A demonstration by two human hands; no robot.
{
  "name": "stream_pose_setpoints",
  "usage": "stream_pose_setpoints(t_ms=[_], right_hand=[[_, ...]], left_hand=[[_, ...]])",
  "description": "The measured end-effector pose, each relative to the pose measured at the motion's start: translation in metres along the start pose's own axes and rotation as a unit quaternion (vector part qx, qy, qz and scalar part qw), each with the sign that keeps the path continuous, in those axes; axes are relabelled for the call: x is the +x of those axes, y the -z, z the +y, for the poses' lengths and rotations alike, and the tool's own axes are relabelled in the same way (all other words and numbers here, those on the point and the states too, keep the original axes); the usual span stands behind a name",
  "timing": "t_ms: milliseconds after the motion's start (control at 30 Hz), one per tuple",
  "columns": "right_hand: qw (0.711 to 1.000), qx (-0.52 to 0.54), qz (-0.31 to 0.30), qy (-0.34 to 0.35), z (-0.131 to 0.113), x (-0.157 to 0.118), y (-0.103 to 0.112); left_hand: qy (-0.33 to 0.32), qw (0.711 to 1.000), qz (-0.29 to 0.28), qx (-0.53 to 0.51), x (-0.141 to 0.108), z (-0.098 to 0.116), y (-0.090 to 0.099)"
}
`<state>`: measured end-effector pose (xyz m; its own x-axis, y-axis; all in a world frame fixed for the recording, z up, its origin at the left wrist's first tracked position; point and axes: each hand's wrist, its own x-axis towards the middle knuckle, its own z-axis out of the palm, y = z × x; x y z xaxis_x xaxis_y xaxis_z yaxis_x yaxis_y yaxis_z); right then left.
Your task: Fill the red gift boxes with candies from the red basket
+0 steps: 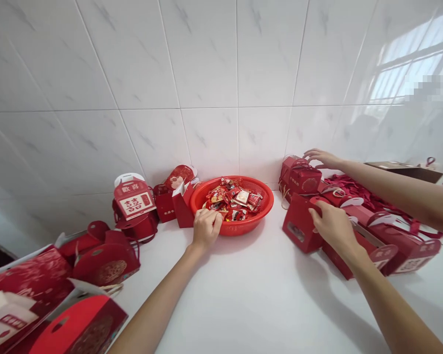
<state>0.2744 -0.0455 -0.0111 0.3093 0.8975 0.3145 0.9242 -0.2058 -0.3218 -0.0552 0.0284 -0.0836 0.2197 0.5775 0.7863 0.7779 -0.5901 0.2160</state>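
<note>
My left hand (205,227) is closed at the front left rim of a red plastic basket (239,227) of wrapped candies (231,196); whatever its curled fingers hold is too hidden to name. On the right, my right hand (332,225) grips the top of a red gift box (299,223) with a small window in its side. That box is tilted and stands beside other red boxes.
Another person's hand (323,160) reaches over stacked boxes (300,178) at the back right. Red gift boxes (107,260) crowd the left side, with a double-happiness box (135,201) behind them. A tiled wall (210,59) closes off the back.
</note>
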Motion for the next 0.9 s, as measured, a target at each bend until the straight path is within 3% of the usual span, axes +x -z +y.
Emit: stream_pose_setpoints(t_ms=[167,267,400,467,533,600,667,767,900], right_hand=[[0.997,-0.065,0.007,-0.035,0.012,0.0,0.001],[0.996,-0.062,0.056,-0.016,0.011,-0.004,0.001],[0.977,-0.003,0.204,0.068,0.002,-0.014,0.005],[0.957,0.058,0.251,0.134,-0.006,-0.018,0.006],[0.936,0.12,0.263,0.2,-0.018,-0.022,0.005],[0.922,0.166,0.239,0.257,-0.032,-0.024,0.002],[0.915,0.198,0.185,0.298,-0.047,-0.025,-0.003],[0.913,0.229,0.092,0.324,-0.068,-0.023,-0.012],[0.905,0.267,0.032,0.33,-0.089,-0.013,-0.027]], left_hand=[[0.01,1.0,-0.008,-0.006,-0.001,0.001,-0.001],[0.013,1.0,0.0,-0.024,0.002,0.001,0.003],[0.05,0.995,0.083,-0.012,0.021,-0.013,0.022],[0.111,0.982,0.152,0.023,0.032,-0.028,0.038],[0.199,0.965,0.17,0.028,0.042,-0.045,0.052],[0.286,0.947,0.147,-0.008,0.047,-0.061,0.063],[0.329,0.935,0.127,-0.041,0.047,-0.072,0.069],[0.346,0.927,0.124,-0.069,0.044,-0.08,0.071],[0.337,0.927,0.139,-0.088,0.042,-0.08,0.069]])
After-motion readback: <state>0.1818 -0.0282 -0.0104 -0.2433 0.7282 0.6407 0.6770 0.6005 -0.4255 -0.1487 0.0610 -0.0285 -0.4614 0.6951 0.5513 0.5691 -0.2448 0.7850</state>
